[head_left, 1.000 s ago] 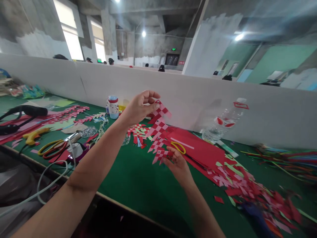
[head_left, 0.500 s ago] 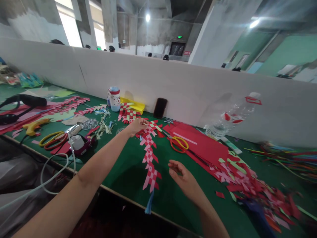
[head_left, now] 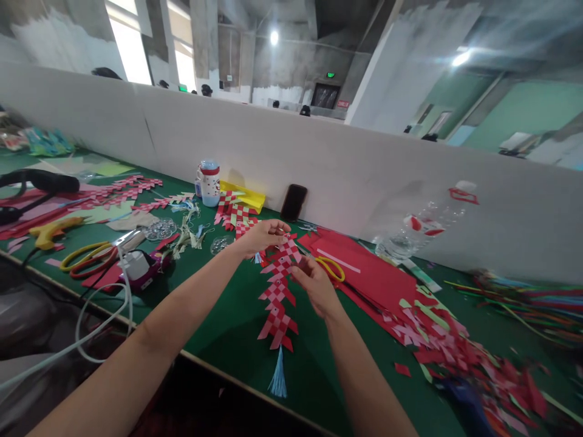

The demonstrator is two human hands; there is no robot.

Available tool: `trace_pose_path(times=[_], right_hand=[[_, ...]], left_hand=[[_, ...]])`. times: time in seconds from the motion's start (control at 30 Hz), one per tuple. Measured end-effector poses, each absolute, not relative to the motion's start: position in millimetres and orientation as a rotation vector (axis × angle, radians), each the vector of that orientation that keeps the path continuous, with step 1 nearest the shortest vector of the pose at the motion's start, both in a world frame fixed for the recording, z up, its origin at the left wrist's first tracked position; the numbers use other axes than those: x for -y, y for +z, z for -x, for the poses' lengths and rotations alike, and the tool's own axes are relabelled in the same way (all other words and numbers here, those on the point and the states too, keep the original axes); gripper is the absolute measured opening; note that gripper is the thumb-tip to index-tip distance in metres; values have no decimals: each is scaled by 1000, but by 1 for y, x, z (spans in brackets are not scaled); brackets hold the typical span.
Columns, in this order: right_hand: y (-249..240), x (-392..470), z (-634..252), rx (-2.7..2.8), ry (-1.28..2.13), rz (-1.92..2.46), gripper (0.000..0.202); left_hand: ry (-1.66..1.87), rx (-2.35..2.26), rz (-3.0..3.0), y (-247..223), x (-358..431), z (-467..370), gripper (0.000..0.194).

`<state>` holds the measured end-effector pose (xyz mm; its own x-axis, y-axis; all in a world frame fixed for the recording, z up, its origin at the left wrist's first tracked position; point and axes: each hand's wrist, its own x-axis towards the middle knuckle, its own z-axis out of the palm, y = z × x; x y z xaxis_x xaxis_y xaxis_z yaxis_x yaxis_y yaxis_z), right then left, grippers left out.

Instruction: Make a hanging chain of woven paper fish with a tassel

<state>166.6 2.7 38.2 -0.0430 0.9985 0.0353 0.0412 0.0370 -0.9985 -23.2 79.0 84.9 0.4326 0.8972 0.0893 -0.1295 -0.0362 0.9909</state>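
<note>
A hanging string of red-and-pink woven paper fish [head_left: 277, 291] is held up over the green table, with a light blue tassel [head_left: 279, 376] at its lower end. My left hand [head_left: 263, 238] pinches the string at its top. Beside the upper fish, my right hand [head_left: 315, 284] has its thumb and fingers closed on the right edge of the paper; the exact grip is partly hidden. Yellow-handled scissors [head_left: 334, 268] lie just behind my right hand, partly covered by it. More woven paper pieces [head_left: 234, 212] rest behind my left hand.
Red paper sheets [head_left: 364, 273] and a heap of scraps [head_left: 455, 346] lie to the right, near a plastic bottle [head_left: 423, 224]. A phone [head_left: 294, 202] leans on the white partition [head_left: 255, 139]. At left are a cup [head_left: 210, 185], a glue gun [head_left: 50, 232] and a white cable [head_left: 79, 318].
My right hand has moved up and left from open space onto the upper fish. The string has risen slightly at its lower fish, and the tassel now hangs spread out.
</note>
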Motion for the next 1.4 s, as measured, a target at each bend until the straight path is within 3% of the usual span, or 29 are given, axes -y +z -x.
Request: trace_pose_path(times=[0.23, 0.37, 0.57, 0.83, 1.17, 1.4], right_hand=[[47, -15, -157, 1188, 1168, 1095, 40], [55, -22, -162, 1165, 1128, 1093, 39], [57, -33, -158, 1178, 1104, 1103, 39], [59, -54, -149, 1134, 1107, 1083, 37], [63, -68, -150, 1103, 1128, 1101, 38], [63, -79, -146, 1103, 1166, 1114, 38]], left_hand=[[1101, -712, -1136, 61, -67, 22, 52], [936, -656, -991, 33, -50, 18, 57], [702, -525, -909, 8, -35, 13, 55], [645, -493, -860, -9, -31, 18, 59], [683, -500, -849, -6, -30, 19, 45], [703, -479, -872, 4, -35, 34, 49]])
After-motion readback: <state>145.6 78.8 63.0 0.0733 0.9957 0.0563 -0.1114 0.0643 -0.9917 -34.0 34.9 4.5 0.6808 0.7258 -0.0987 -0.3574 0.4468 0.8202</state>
